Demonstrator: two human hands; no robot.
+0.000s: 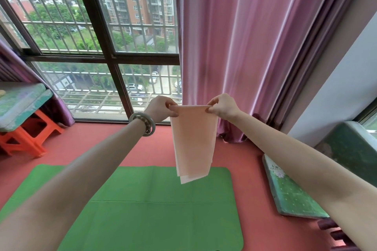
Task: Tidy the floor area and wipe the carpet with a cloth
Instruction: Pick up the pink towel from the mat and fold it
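Note:
A pale pink cloth (193, 140) hangs folded in the air in front of me, above the floor. My left hand (161, 108) pinches its upper left corner and my right hand (222, 107) pinches its upper right corner, both arms stretched forward. Below the cloth a green carpet (159, 206) lies flat on the red floor (253, 169). My left wrist wears bracelets.
An orange plastic stool (26, 134) stands at the left under a green cushion (18, 102). Another green cushion (289, 191) lies on the floor at the right. A pink curtain (244, 47) hangs ahead beside a tall barred window (102, 36).

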